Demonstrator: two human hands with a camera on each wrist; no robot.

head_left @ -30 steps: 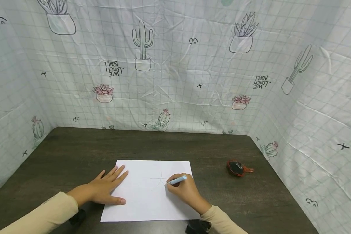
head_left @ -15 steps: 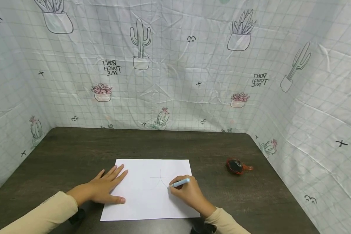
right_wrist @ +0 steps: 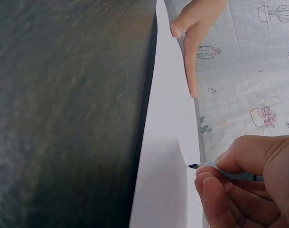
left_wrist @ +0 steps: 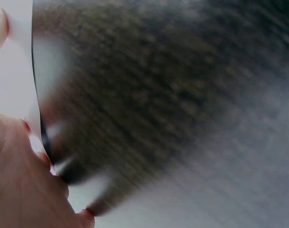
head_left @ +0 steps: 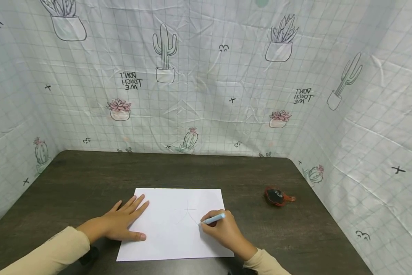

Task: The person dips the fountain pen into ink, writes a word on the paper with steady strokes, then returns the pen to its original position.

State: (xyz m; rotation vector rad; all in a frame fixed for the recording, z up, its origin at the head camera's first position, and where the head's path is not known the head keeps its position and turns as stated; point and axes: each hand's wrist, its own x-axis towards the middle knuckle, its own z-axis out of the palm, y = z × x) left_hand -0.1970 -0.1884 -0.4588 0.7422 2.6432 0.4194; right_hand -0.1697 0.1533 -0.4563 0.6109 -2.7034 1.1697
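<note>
While left hand (head_left: 118, 224) splays, right hand (head_left: 225, 231) pinches pen (head_left: 215, 218), nib (right_wrist: 193, 166) clear only in right wrist view.

Backwards lettering (head_left: 131, 81) on the cloth (head_left: 202, 103) facing me says "DON'T TOUCH ME", twice; strokes (head_left: 187, 209) on the paper (head_left: 168, 240) resemble 大.

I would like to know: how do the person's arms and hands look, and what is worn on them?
The left sleeve and right sleeve are long and cream. A black object, partly hidden, shows beneath the left one. The left hand and right hand are bare: no gloves or rings show.
</note>
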